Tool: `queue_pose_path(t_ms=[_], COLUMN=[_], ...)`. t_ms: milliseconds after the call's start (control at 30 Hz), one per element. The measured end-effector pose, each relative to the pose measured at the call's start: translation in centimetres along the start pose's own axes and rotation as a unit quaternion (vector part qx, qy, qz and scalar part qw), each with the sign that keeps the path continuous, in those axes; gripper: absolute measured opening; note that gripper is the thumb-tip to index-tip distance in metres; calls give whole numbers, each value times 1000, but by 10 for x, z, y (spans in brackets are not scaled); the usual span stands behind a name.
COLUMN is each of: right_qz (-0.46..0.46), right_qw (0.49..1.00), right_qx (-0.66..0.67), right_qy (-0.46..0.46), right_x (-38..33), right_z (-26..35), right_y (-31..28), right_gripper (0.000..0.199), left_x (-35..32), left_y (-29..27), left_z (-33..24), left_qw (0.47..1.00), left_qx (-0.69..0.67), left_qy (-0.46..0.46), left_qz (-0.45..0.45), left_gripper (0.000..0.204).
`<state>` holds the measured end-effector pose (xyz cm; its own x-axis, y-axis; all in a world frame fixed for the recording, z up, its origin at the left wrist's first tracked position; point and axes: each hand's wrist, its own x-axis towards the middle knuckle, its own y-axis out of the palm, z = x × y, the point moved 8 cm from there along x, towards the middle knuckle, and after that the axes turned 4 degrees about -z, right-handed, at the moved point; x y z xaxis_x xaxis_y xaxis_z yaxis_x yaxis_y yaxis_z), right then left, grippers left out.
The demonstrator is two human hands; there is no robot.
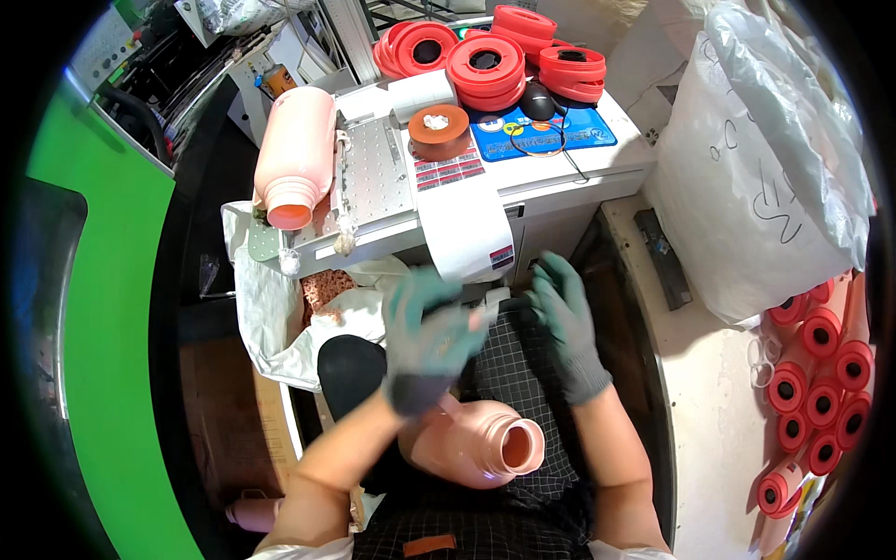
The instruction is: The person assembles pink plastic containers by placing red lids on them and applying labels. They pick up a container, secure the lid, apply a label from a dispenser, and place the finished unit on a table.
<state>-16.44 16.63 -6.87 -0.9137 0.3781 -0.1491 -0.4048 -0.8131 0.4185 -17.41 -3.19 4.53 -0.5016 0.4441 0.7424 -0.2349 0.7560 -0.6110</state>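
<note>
Both my hands wear grey-green work gloves and are raised in front of the table edge. Smeared by motion, my left hand point(431, 338) hovers above a pink bottle body point(457, 443); whether its fingers hold anything cannot be made out. To the right, my right hand point(567, 322) is loosely bent with fingers apart, and nothing shows in it. The pink bottle lies across my lap on a dark checked apron point(523, 359), its uncapped mouth pointing right. A strip of white labels point(467, 233) hangs over the table edge just beyond my hands.
Another pink bottle point(297, 154) lies on the perforated metal plate point(373, 168). Behind are a brown tape roll point(440, 133), red rings point(485, 70) and a mouse point(537, 101). A white bag point(261, 317) hangs left; a large sack point(756, 177) and several pink bottles point(821, 373) stand right.
</note>
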Motion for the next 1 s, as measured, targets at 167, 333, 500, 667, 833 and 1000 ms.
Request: queue_pose_path(t_ms=[167,333,500,667,833,1000], right_qz=[104,167,130,122,162,170], right_qw=[946,917,949,963,944,941], right_qx=[-182,-215,-182,-239,-286,-292], right_qy=[247,289,221,33,12,-18], right_x=[-122,-207,-234,-243,-246,-248], right_z=[17,-7,-29,-33,-57,-56], right_y=[-41,-82,-66,-26,-11,-7], right_gripper=[37,79,108,114,113,113], left_x=[-89,-105,-102,-146,-212,-213], left_y=[-32,-12,-32,-122,-114,-116], left_z=[-74,-157,-153,-32,18,18], left_qw=[933,877,916,819,620,642], left_qx=[-343,-445,-388,-348,-416,-429], left_qy=[-106,19,45,-446,-654,-625], left_qz=[34,181,92,-95,-124,-112], left_gripper=[32,23,14,10,15,15])
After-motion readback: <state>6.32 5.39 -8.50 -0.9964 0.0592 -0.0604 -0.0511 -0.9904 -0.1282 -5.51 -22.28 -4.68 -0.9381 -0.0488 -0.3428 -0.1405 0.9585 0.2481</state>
